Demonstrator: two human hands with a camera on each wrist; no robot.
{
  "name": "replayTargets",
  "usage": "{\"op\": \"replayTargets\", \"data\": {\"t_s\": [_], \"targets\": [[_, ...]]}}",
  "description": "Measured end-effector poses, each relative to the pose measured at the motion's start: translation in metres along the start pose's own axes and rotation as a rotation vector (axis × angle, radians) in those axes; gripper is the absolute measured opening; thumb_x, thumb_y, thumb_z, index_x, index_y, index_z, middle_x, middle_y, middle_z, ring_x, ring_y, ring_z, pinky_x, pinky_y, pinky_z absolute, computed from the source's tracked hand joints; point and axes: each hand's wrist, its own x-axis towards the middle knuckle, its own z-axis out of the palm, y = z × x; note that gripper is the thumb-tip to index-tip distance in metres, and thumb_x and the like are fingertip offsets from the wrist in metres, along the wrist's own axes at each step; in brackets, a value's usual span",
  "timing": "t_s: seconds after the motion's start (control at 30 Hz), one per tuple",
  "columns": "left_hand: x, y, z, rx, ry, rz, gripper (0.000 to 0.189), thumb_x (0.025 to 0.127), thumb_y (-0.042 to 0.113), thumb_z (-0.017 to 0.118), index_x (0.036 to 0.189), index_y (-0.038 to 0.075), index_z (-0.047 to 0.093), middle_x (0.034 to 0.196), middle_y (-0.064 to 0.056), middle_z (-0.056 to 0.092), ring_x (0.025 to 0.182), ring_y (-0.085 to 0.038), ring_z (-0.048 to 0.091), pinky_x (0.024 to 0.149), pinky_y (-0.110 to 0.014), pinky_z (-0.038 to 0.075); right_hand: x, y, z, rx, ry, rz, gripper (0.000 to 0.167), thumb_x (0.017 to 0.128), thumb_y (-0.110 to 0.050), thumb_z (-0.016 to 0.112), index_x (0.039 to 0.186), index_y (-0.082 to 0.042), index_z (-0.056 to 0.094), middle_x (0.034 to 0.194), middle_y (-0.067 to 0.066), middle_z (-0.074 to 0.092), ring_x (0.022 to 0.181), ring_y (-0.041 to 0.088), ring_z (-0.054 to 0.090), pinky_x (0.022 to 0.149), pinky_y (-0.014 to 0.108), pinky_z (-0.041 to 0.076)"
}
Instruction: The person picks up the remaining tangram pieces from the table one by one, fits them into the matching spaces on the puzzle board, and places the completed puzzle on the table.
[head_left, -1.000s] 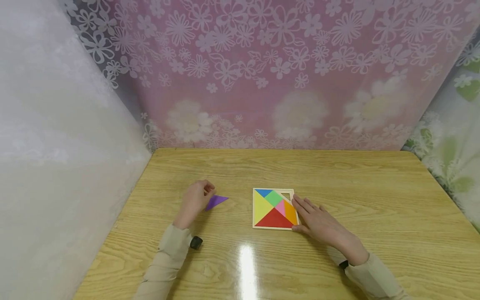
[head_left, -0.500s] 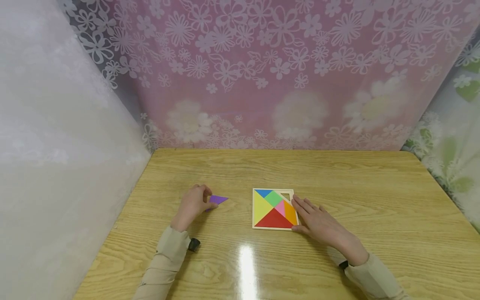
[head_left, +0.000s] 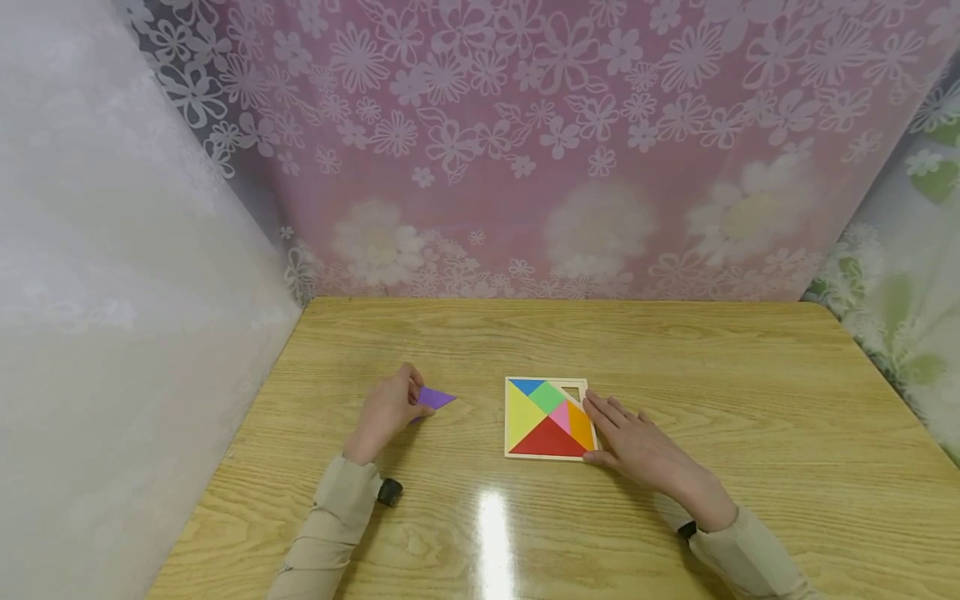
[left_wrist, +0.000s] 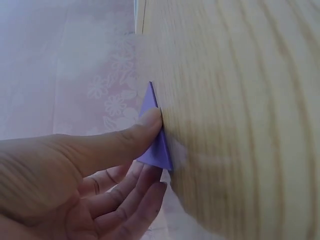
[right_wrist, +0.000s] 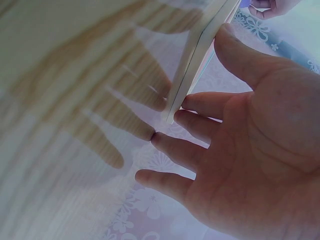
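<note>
My left hand [head_left: 384,412] pinches a purple triangular tangram piece [head_left: 437,399] between thumb and fingers, low over the table at left. In the left wrist view the thumb lies across the purple piece [left_wrist: 159,150], with the fingers behind it. To the right, a square wooden tangram tray [head_left: 551,457] holds blue, green, yellow, red, pink and orange pieces. A triangular gap [head_left: 573,392] shows at its upper right corner. My right hand [head_left: 637,442] rests against the tray's right side, fingers straight; the right wrist view shows thumb and fingertips touching the tray's edge [right_wrist: 192,65].
The pieces and tray lie on a wood-grain table [head_left: 675,350]. Behind it hangs a pink floral curtain [head_left: 480,167], and a pale sheet [head_left: 135,292] borders the left side. A bright light reflection lies on the table near the front.
My left hand, beside the purple piece a second ago with the thumb off it, has shifted slightly and now grips the piece. The right hand and tray have stayed still.
</note>
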Motion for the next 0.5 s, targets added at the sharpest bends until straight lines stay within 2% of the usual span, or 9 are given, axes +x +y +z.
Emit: {"op": "replayTargets", "data": {"t_s": [0.17, 0.4, 0.5], "targets": [[0.0023, -0.0006, 0.0015, -0.011, 0.037, 0.021, 0.033, 0.083, 0.012, 0.084, 0.107, 0.003, 0.062, 0.088, -0.007, 0.071, 0.077, -0.02, 0.067, 0.068, -0.035, 0.055, 0.0001, -0.0016, -0.0011, 0.004, -0.005, 0.0, 0.079, 0.096, -0.039, 0.068, 0.153, 0.005, 0.037, 0.159, 0.024, 0.035, 0.138, 0.051, 0.042, 0.103, 0.075, 0.034], [0.0046, -0.0018, 0.0018, -0.043, 0.061, 0.033, 0.021, 0.091, 0.011, 0.076, 0.108, 0.0, 0.071, 0.097, -0.012, 0.073, 0.087, -0.024, 0.069, 0.077, -0.038, 0.057, 0.0006, -0.002, -0.0008, 0.005, -0.015, 0.006, 0.079, 0.095, -0.039, 0.069, 0.153, 0.005, 0.037, 0.159, 0.024, 0.035, 0.138, 0.051, 0.042, 0.103, 0.075, 0.034], [0.0061, -0.002, 0.0021, -0.055, 0.079, 0.046, 0.018, 0.094, 0.012, 0.073, 0.107, 0.0, 0.073, 0.098, -0.013, 0.074, 0.086, -0.025, 0.069, 0.075, -0.038, 0.057, 0.0007, -0.0016, -0.0004, 0.006, -0.014, 0.008, 0.079, 0.095, -0.039, 0.068, 0.153, 0.005, 0.037, 0.159, 0.023, 0.035, 0.138, 0.051, 0.042, 0.103, 0.075, 0.034]]}}
